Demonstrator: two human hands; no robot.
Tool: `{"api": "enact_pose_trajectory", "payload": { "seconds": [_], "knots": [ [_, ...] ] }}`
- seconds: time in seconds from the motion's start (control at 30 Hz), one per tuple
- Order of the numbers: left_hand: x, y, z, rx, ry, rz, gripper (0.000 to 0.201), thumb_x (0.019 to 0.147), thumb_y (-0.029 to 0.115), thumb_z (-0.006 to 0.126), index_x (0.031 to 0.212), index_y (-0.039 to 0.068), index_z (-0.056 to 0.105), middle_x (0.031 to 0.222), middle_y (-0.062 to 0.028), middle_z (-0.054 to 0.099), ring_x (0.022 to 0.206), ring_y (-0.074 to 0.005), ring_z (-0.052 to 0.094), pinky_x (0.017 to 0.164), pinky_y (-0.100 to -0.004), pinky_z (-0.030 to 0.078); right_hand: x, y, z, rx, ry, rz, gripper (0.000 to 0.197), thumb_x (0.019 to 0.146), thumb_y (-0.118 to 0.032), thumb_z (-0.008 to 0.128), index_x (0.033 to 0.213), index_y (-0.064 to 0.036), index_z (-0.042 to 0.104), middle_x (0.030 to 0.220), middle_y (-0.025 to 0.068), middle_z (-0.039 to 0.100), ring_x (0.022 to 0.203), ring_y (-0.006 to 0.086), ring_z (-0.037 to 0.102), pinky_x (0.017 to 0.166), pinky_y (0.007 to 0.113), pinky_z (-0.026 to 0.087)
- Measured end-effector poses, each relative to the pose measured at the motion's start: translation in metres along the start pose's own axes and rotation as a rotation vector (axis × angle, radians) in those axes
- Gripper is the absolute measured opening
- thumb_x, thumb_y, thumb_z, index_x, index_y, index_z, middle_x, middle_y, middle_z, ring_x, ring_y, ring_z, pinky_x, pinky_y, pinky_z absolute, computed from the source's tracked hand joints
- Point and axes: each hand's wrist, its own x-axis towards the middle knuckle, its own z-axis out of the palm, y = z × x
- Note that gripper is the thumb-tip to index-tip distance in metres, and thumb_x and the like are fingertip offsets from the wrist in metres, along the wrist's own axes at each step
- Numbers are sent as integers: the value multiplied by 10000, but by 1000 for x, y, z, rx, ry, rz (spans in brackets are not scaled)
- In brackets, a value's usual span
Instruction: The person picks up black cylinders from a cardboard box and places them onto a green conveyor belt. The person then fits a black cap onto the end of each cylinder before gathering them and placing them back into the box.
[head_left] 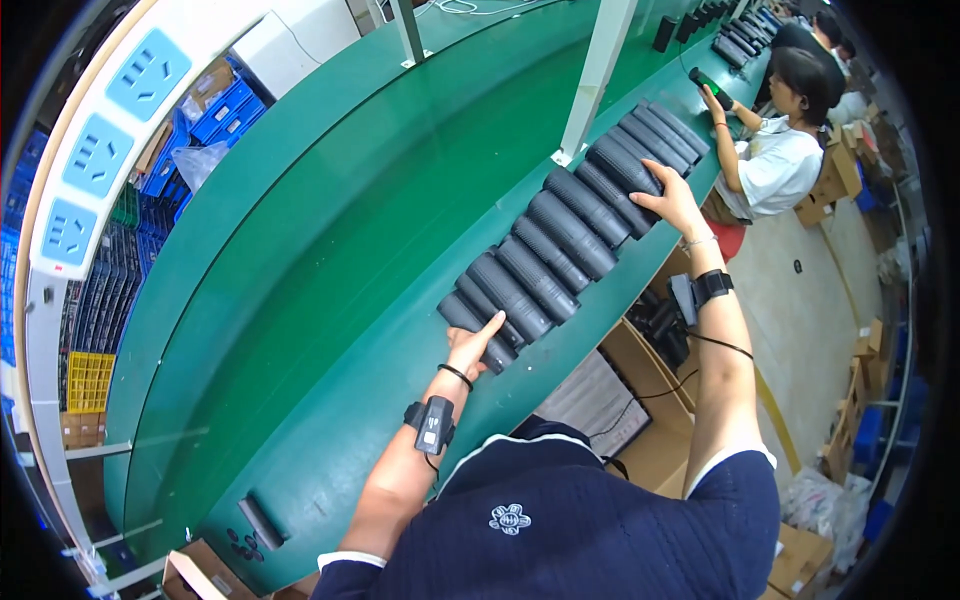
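Observation:
A row of black ribbed cylinders (570,232) lies side by side on the green bench, running from near my left hand up to the far right. My left hand (468,347) is closed around the nearest cylinder (497,352), its thumb across the top and its other fingers mostly hidden. Farther along the row, my right hand (668,197) grips another cylinder (622,163), with thumb and index finger spread over its near end. Several more cylinders (672,130) lie beyond that hand. What kind of part the cylinders are I cannot tell.
A green conveyor belt (330,250) runs behind the bench, with a metal post (597,80) at its edge. A single black cylinder (260,522) and small black discs (245,545) lie lower left. Below the bench stands an open carton (650,370). A co-worker (775,150) sits at right, holding a dark device.

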Motion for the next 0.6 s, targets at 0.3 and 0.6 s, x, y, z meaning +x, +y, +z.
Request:
{"api": "enact_pose_trajectory", "payload": {
  "seconds": [0.3,0.6],
  "knots": [
    [51,3,12,18,2,-6,959,690,370,846,1292,-78,248,1233,-261,486,1039,-381,595,748,-582,517,50,50,2,232,-108,53,719,684,-139,773,1330,-43,473,1167,137,549,1110,218,504,992,321,384],
    [54,11,29,90,125,-255,970,822,470,696,1397,120,-2,1449,-218,260,1266,-430,392,900,-718,359,125,229,-55,239,453,296,540,772,-143,727,1262,0,550,1043,68,614,823,114,575,717,231,464]
  ]
}}
